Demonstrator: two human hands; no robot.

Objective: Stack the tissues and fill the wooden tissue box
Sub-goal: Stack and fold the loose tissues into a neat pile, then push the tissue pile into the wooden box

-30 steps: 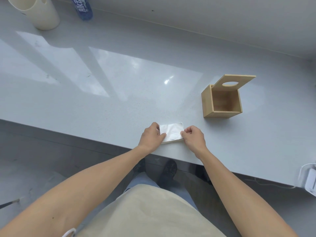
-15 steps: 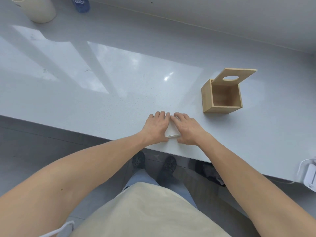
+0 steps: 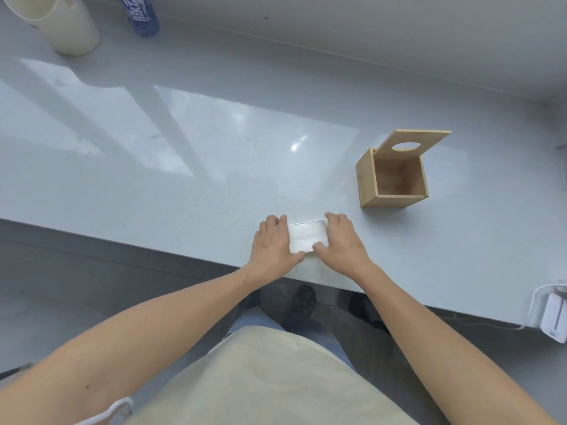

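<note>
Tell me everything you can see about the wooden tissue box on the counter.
The wooden tissue box is a small cube of light, bamboo-like wood with thin walls. It stands upright on the grey counter, beyond and to the right of the hands. Its lid, with an oval opening, is tilted up and back at the far edge, so the top is open. The inside looks empty. Nothing touches it but the counter.

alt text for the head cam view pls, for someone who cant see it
A person's left hand and right hand press on either side of a small white stack of tissues near the front edge of a pale grey counter. To the right and further back stands an empty wooden tissue box, its lid tilted open.
</note>
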